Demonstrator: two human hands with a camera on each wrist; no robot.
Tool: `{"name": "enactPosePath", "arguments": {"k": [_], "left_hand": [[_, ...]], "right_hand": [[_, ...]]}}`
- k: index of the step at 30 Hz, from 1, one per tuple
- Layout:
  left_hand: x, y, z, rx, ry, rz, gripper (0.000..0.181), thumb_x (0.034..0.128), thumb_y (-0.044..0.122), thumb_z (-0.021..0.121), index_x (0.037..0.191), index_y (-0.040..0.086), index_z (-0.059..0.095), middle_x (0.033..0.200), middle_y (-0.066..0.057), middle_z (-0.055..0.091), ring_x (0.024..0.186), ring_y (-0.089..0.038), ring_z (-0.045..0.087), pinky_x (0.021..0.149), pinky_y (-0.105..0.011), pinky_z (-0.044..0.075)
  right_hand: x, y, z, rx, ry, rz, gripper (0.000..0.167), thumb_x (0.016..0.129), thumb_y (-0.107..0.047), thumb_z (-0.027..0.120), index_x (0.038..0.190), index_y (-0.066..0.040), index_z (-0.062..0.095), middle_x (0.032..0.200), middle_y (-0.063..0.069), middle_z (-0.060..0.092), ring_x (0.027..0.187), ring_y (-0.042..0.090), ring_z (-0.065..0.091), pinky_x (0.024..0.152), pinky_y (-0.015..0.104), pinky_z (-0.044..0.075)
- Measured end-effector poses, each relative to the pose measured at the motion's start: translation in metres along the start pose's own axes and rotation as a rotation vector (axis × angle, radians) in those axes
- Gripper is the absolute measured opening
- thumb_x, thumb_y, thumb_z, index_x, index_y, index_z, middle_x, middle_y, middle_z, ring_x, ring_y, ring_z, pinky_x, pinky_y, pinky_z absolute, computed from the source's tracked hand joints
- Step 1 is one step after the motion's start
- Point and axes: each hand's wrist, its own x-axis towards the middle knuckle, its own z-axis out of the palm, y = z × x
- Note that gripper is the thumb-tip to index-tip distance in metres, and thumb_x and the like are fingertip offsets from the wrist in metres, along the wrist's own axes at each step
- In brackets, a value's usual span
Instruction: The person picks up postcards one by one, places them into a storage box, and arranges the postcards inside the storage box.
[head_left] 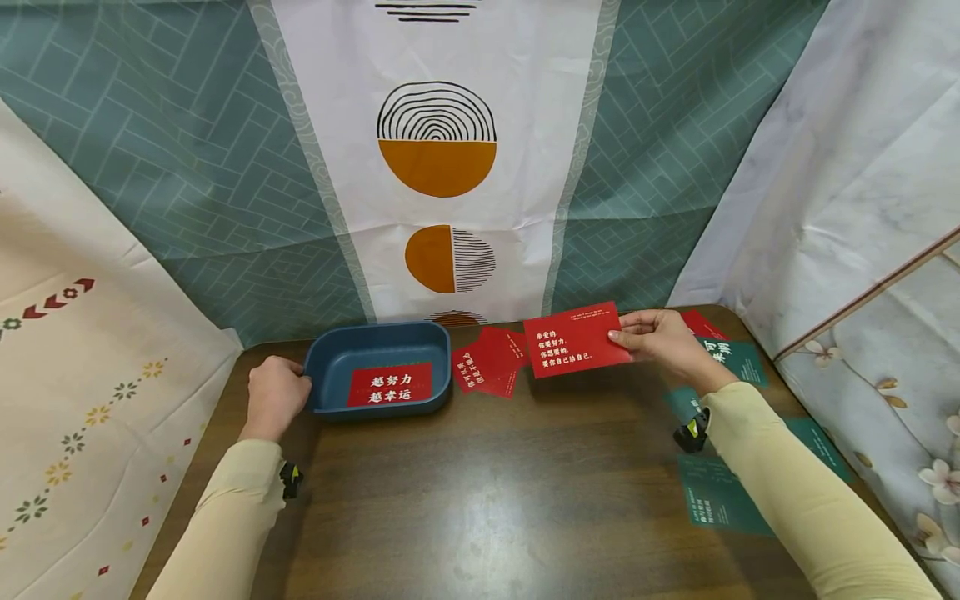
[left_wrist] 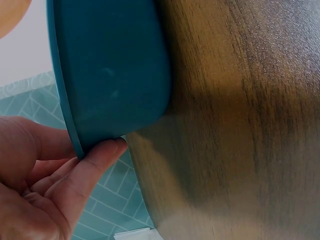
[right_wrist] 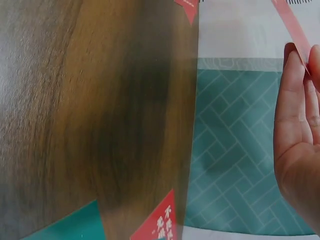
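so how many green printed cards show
4 visible: far green card and mid card right of the pale-yellow right sleeve, upper card and near card left; others may be hidden.

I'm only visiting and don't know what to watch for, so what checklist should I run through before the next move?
1. Right hand has a grip on the raised red card: ok, pinched at its edge.
2. Left hand steadies the blue tray: ok, gripping its rim.
3. Room inside the tray: ok, one red card there, bare floor behind it.
4. Loose red cards spread apart: not ok, overlapping beside the tray.
5. Green cards all countable: cannot tell, right sleeve blocks the view.
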Motion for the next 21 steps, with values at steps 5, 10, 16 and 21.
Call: {"name": "enactPosePath", "arguments": {"k": [5, 10, 16, 21], "left_hand": [[-0.001, 0.001, 0.000, 0.001, 0.002, -0.007, 0.030, 0.0785, 0.010, 0.053, 0.096, -0.006, 0.071, 0.098, -0.027, 0.068, 0.087, -0.050, 0.060, 0.071, -0.053, 0.051], [0.000, 0.001, 0.001, -0.004, -0.004, -0.023, 0.031, 0.0789, 0.010, 0.053, 0.098, -0.006, 0.071, 0.099, -0.027, 0.067, 0.089, -0.049, 0.060, 0.072, -0.053, 0.051], [-0.001, 0.002, 0.000, -0.003, -0.005, -0.028, 0.030, 0.0792, 0.010, 0.053, 0.098, -0.006, 0.071, 0.099, -0.027, 0.067, 0.088, -0.049, 0.060, 0.072, -0.053, 0.051], [-0.002, 0.003, -0.002, -0.005, -0.015, -0.037, 0.030, 0.0800, 0.011, 0.053, 0.098, -0.007, 0.070, 0.100, -0.028, 0.067, 0.087, -0.048, 0.061, 0.071, -0.053, 0.052]], "right_hand": [[0.005, -0.001, 0.006, 0.051, 0.035, -0.009, 0.059, 0.077, -0.041, 0.072, 0.120, -0.004, 0.057, 0.095, -0.007, 0.070, 0.079, 0.015, 0.070, 0.073, 0.033, 0.057], [0.009, -0.008, 0.014, 0.100, 0.076, -0.026, 0.056, 0.076, -0.039, 0.074, 0.118, -0.005, 0.059, 0.095, -0.006, 0.070, 0.076, 0.015, 0.069, 0.070, 0.032, 0.057], [0.010, -0.020, 0.023, 0.162, 0.087, -0.053, 0.051, 0.077, -0.034, 0.074, 0.115, -0.004, 0.059, 0.091, -0.007, 0.070, 0.072, 0.013, 0.069, 0.069, 0.032, 0.057], [0.012, -0.029, 0.032, 0.203, 0.088, -0.072, 0.049, 0.077, -0.033, 0.074, 0.115, -0.005, 0.061, 0.093, -0.005, 0.071, 0.075, 0.014, 0.069, 0.069, 0.033, 0.057]]}}
